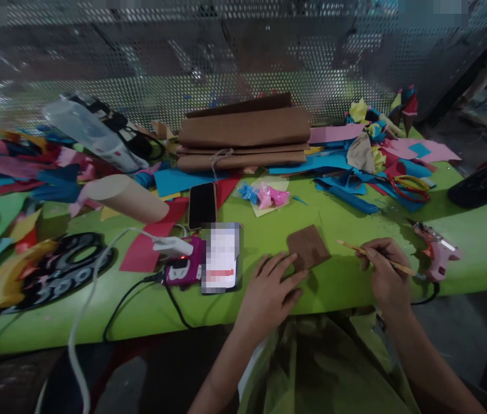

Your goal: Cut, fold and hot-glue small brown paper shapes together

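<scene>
A small brown square of felt or paper [310, 246] lies on the green table in front of me. My left hand [271, 284] rests flat beside it, fingers spread, with fingertips touching its lower left edge. Between the fingers of my right hand [383, 270] is a pencil [392, 265], its tip pointing left toward the brown square but apart from it. A lit phone [221, 261] lies just left of my left hand. Right of my right hand is a pink glue gun [438, 253].
A purple power strip [183, 270] with cables sits left of the phone. Behind are a dark phone [202, 206], a bag of blue and pink pieces [264, 195], rolled brown sheets [245, 129] and scissors [409, 187]. A yellow glue gun [16, 276] lies far left.
</scene>
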Demonstrator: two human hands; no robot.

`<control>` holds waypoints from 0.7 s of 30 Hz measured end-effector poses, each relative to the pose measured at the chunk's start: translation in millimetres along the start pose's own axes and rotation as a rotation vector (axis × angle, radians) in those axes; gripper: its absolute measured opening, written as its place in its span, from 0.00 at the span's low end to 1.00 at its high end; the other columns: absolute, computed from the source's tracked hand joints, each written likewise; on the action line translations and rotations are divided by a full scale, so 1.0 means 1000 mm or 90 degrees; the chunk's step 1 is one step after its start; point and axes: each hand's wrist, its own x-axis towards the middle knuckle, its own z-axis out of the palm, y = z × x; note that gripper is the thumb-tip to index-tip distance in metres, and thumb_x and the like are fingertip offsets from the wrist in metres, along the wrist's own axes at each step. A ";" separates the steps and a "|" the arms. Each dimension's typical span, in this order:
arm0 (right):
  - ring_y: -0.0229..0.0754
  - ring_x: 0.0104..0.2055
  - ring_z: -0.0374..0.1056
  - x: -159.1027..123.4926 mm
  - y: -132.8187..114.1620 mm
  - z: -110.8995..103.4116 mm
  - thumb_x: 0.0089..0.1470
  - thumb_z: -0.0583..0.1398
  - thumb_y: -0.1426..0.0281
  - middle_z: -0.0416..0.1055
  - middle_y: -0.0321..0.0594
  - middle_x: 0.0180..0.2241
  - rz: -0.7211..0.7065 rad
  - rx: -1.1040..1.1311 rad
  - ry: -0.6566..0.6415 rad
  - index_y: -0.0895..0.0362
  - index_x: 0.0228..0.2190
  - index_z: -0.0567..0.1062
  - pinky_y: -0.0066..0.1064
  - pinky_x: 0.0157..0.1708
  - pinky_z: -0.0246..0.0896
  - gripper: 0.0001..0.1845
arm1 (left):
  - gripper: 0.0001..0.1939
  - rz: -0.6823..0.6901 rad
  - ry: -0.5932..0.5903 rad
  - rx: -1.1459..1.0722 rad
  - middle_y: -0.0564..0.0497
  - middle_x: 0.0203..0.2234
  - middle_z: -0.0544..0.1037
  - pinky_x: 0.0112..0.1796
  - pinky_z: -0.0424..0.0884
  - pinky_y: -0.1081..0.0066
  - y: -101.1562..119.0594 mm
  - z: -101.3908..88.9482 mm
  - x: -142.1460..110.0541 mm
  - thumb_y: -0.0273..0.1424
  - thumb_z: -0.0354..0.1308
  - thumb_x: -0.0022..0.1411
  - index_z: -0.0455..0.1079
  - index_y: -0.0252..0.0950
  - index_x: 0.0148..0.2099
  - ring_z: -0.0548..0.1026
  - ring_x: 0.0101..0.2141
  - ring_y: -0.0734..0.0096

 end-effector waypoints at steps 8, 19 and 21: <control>0.38 0.25 0.67 0.028 -0.011 0.004 0.64 0.59 0.57 0.74 0.37 0.29 -0.087 -0.159 -0.176 0.54 0.37 0.78 0.30 0.25 0.62 0.14 | 0.15 -0.015 0.129 -0.011 0.48 0.53 0.81 0.59 0.67 0.48 0.000 0.007 0.002 0.28 0.56 0.70 0.74 0.42 0.57 0.77 0.53 0.61; 0.52 0.59 0.67 0.118 -0.017 0.045 0.61 0.51 0.80 0.72 0.45 0.60 -0.409 -0.704 -0.335 0.53 0.62 0.68 0.43 0.57 0.61 0.30 | 0.08 -0.259 0.448 -0.468 0.48 0.40 0.80 0.39 0.75 0.70 -0.001 -0.019 0.057 0.30 0.60 0.65 0.74 0.37 0.46 0.78 0.38 0.69; 0.54 0.61 0.65 0.133 -0.007 0.054 0.61 0.52 0.78 0.72 0.45 0.61 -0.406 -0.731 -0.331 0.53 0.62 0.68 0.46 0.59 0.59 0.29 | 0.14 -0.268 0.468 -0.557 0.49 0.42 0.78 0.39 0.73 0.72 -0.004 -0.020 0.073 0.28 0.61 0.62 0.72 0.38 0.51 0.78 0.37 0.70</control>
